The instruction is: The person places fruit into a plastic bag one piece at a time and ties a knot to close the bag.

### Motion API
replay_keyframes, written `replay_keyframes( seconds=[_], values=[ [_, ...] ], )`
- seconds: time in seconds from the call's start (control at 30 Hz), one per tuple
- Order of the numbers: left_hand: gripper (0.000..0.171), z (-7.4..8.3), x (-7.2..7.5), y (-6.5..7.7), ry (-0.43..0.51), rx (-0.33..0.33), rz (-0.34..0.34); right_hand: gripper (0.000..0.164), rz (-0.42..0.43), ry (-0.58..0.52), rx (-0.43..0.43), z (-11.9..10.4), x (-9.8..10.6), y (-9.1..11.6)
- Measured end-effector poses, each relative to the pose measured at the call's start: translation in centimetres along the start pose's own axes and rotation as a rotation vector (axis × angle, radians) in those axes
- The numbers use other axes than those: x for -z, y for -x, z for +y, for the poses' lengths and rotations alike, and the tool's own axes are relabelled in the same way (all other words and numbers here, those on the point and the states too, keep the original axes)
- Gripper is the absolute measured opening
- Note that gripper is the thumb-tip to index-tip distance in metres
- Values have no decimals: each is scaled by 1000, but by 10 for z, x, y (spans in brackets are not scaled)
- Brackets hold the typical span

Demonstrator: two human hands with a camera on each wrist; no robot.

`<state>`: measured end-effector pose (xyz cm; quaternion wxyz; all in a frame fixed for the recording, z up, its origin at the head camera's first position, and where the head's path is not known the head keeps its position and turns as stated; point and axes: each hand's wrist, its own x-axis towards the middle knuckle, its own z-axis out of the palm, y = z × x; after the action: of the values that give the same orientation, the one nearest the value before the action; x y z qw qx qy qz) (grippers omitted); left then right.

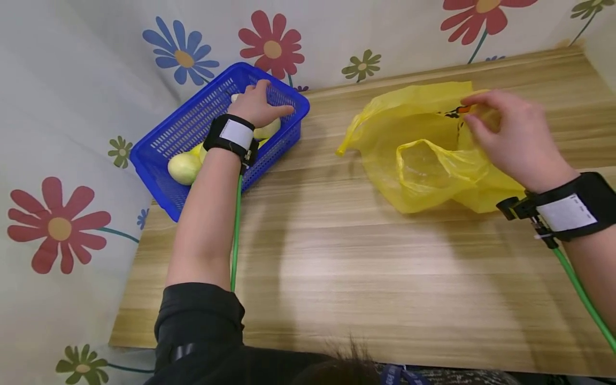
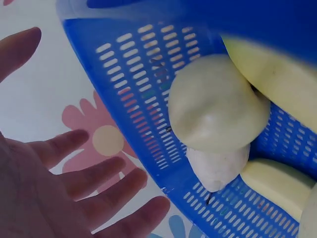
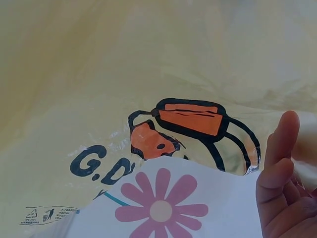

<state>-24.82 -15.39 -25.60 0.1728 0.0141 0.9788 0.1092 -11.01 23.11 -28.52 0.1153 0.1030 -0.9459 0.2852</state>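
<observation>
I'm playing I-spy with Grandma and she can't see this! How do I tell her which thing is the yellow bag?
Start at the wooden table by the flowery backdrop. On it, to the right of the blue basket, is the yellow bag, pinched by the right hand. Unlike the stiff basket, it's thin and crinkly, with orange-and-black printing.

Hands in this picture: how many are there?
2: the left hand over the blue basket, and the right hand pinching the yellow bag.
</observation>
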Motion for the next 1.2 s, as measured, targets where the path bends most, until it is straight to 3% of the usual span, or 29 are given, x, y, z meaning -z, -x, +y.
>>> replay_keyframes(
  seconds=[0.2, 0.43, 0.63, 0.93, 1.2],
  values=[
    [92, -13, 2, -5, -47, 52, -27, 31, -22, 6, -1, 1, 0, 3],
    [94, -41, -21, -25, -95, 120, -44, 31, -47, -3, -8, 3, -4, 4],
    [94, -49, -34, -31, -39, 89, -20, 31, -59, 2, 15, 2, -6, 4],
    [88, -42, -32, -41, -41, -12, -67, 32, -70, 10, 27, 1, -5, 1],
    [78, -37, -35, -45, -62, -40, -89, 32, -68, 18, 17, 3, -2, 2]
  ],
)
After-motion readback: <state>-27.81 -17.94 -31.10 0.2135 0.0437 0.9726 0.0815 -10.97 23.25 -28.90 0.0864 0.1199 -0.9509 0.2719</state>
